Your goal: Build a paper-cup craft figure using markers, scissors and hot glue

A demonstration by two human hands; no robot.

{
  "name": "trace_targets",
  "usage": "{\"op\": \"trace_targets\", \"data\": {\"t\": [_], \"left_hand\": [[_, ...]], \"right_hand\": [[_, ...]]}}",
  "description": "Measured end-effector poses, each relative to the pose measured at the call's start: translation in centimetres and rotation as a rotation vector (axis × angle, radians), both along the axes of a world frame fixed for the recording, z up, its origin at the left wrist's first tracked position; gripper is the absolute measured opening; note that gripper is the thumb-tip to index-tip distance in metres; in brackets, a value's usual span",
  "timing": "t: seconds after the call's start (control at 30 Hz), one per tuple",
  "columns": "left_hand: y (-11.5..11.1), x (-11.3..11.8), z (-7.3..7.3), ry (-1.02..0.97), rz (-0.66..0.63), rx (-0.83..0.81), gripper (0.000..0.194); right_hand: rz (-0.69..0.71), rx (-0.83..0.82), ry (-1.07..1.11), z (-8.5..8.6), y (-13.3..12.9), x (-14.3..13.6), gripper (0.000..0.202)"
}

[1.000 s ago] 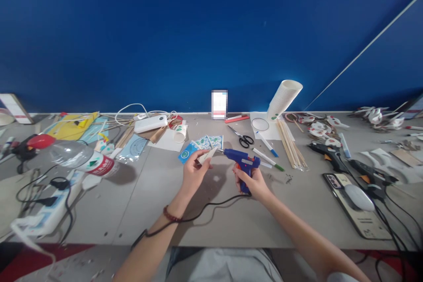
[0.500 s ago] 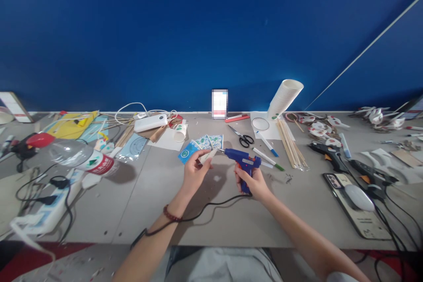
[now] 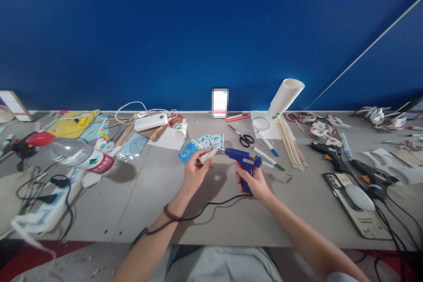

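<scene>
My left hand (image 3: 195, 171) pinches a small white paper piece (image 3: 209, 156) between thumb and fingers. A blue glue gun (image 3: 243, 158) is in my right hand (image 3: 253, 180), its nozzle pointing left at the paper's right end; whether they touch is too small to tell. The gun's black cord (image 3: 211, 205) runs left over my left wrist. Just behind my left hand lie blue-and-white patterned pieces (image 3: 189, 151). Black-handled scissors (image 3: 245, 139) rest behind the gun, with a green-tipped marker (image 3: 269, 159) to its right.
A tilted stack of white cups (image 3: 284, 99) and wooden sticks (image 3: 291, 145) stand and lie right of centre. Farther right are two black glue guns (image 3: 332, 156) and a phone (image 3: 357, 211) under a white mouse. At left are a bottle (image 3: 82, 156) and a power strip (image 3: 54, 207).
</scene>
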State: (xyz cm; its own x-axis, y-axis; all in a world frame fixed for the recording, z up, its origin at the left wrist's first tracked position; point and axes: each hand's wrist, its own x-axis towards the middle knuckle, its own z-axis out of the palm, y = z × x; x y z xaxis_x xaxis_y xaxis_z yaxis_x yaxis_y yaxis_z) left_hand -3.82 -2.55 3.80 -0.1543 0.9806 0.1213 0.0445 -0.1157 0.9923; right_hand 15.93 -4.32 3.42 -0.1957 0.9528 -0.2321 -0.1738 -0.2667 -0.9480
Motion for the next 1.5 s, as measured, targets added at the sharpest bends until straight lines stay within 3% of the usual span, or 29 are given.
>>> {"op": "trace_targets", "data": {"t": [1.5], "left_hand": [[-0.1, 0.04, 0.13, 0.013, -0.006, -0.003, 0.031]], "right_hand": [[-0.023, -0.018, -0.044, 0.42, -0.05, 0.03, 0.046]]}}
